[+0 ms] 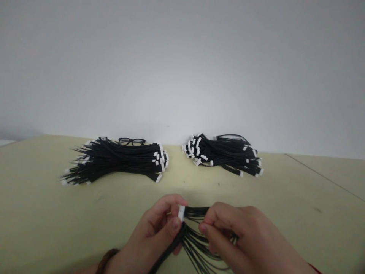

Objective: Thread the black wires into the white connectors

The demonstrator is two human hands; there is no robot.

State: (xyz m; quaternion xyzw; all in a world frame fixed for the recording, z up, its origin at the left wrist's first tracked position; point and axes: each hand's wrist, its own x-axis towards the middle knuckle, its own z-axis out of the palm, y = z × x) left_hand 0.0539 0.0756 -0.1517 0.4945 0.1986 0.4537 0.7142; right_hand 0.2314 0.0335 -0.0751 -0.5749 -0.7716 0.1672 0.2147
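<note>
A white plastic connector (181,213) sits between the thumb and fingers of my left hand (159,224), near the front of the table. Black wires (196,211) run from the connector to the right. My right hand (236,232) pinches one or more of these wires between thumb and forefinger; exactly how many is hidden. More loose black wires (196,243) fan out below both hands, and a dark bunch passes under my left hand toward the bottom edge.
A large pile of black wire harnesses (119,158) with white connectors lies at the back left. Black-framed glasses (131,142) rest behind it. Another harness pile (225,152) lies at the back right. The pale yellow table (285,198) meets a white wall (182,76) behind.
</note>
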